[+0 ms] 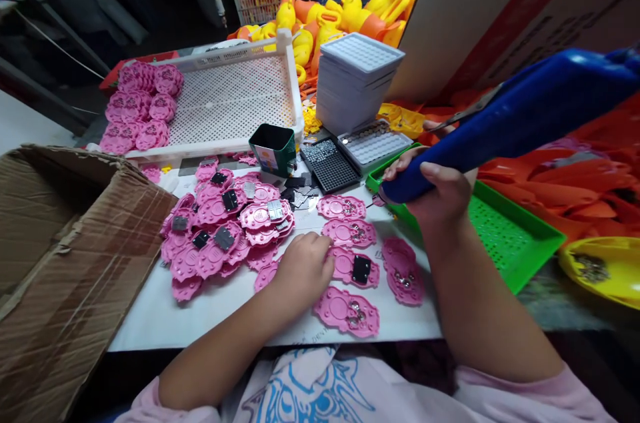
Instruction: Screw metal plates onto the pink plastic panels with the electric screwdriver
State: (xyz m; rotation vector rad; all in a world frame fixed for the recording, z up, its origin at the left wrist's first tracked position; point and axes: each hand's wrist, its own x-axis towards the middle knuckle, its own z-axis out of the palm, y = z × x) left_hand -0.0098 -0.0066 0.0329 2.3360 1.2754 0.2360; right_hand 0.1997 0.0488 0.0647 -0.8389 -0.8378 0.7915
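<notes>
My right hand (447, 193) is wrapped round a blue electric screwdriver (500, 133), raised and slanting, its nose pointing down and left. A thin dark bit shows near its tip, close to the right end of the farthest pink shell (343, 207) in a column. My left hand (305, 269), fingers curled, presses at the left end of a pink plastic shell with a black plate (353, 267); its fingertips are partly hidden. Nearer me is another pink shell (347, 311) with small metal parts inside. One more pink shell (403, 271) stands apart on the right.
Left are a pile of pink shells (215, 246) and a cardboard box (75, 263). Behind stand a white crate (227, 103), dark green cup (274, 149), black tray (330, 163) and stacked white trays (350, 86). A green basket (520, 236) and yellow bowl (610, 269) lie right.
</notes>
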